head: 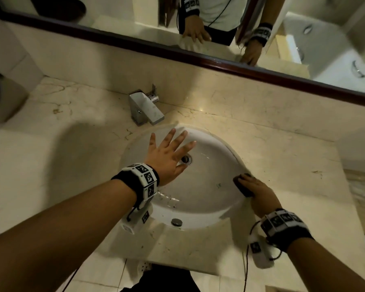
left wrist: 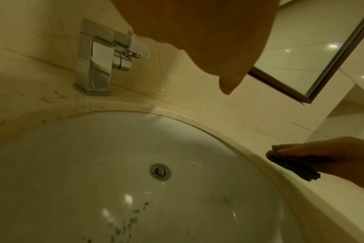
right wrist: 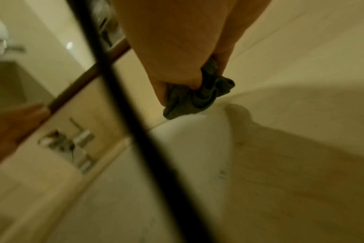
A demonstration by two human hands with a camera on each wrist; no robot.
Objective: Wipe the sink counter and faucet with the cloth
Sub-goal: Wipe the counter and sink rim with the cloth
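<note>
My right hand grips a dark bunched cloth and presses it on the right rim of the white oval sink. In the right wrist view the fingers curl round the grey-green cloth. The left wrist view shows that cloth on the rim. My left hand hovers over the basin with fingers spread and holds nothing. The square chrome faucet stands on the beige marble counter behind the sink, left of centre; its spout shows in the left wrist view.
A dark-framed mirror runs along the back wall above the counter. The drain lies mid-basin, and dark specks mark the near basin wall. A black cable crosses the right wrist view. The counter's right edge meets another white fixture.
</note>
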